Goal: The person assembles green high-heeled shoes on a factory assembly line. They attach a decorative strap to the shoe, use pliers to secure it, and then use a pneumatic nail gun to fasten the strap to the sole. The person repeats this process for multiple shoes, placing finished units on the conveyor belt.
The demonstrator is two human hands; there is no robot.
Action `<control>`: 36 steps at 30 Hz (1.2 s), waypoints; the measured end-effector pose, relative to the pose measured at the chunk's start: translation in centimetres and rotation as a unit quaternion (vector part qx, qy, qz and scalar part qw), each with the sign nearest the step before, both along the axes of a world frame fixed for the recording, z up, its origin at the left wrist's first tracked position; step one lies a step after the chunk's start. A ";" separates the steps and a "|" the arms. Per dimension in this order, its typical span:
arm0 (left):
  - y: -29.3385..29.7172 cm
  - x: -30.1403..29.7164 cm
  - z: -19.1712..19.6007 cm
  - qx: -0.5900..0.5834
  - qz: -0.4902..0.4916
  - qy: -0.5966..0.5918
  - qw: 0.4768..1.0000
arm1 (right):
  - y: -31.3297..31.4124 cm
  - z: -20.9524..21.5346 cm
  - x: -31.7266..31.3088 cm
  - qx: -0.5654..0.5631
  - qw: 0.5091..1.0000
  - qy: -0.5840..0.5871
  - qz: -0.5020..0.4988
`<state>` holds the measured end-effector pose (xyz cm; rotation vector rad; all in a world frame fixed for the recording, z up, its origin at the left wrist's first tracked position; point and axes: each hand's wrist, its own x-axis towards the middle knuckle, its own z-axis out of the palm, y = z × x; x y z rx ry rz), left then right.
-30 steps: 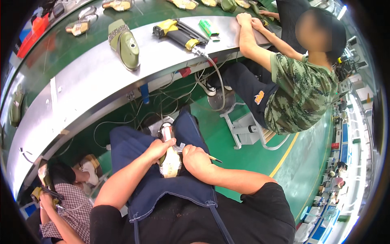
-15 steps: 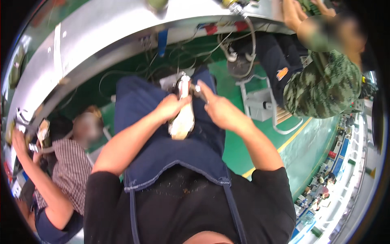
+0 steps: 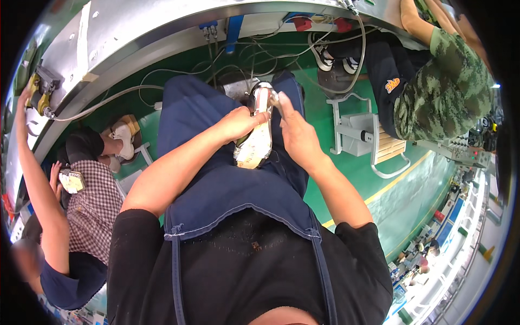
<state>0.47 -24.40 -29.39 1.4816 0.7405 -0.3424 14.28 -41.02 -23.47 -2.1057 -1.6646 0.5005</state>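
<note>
A shoe on its last (image 3: 253,146), pale insole upward, lies across my lap on the navy apron (image 3: 216,197). Its wide forefoot end points toward my body; a reddish strip shows at the narrow far end. My left hand (image 3: 241,123) wraps round the shoe's middle from the left, thumb pressed on the pale face. On the right, my right hand (image 3: 299,138) is closed round a short metal hand tool (image 3: 275,99), its tip at the shoe's far right edge. Fingers hide most of the tool, so its exact kind does not show.
A metal bench (image 3: 130,27) curves across the far side and left, with cables and hoses (image 3: 260,54) beneath. To the left sits a person in a checked apron (image 3: 95,192), holding a yellow tool (image 3: 36,95). Another in camouflage (image 3: 444,92) sits right, near a slatted stool (image 3: 387,146).
The whole view has shifted, and the shoe appears farther up and right with both hands still on shoe and tool. The left neighbour's arm has reached up to the yellow tool.
</note>
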 end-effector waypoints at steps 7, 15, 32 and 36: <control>-0.6 -2.3 2.4 0.029 -0.014 -0.016 0.999 | -0.9 0.1 -1.3 0.027 0.999 0.018 -0.012; -1.8 -3.7 0.6 0.140 0.032 -0.131 0.981 | 0.1 2.2 -2.2 -0.018 0.996 0.059 -0.058; -3.0 -5.2 1.1 0.206 0.016 -0.106 0.973 | 5.1 8.0 -0.3 -0.340 0.935 0.001 0.103; -2.1 -4.9 -0.2 0.121 0.105 -0.242 0.957 | 5.2 8.2 -1.0 -0.369 0.926 0.002 0.081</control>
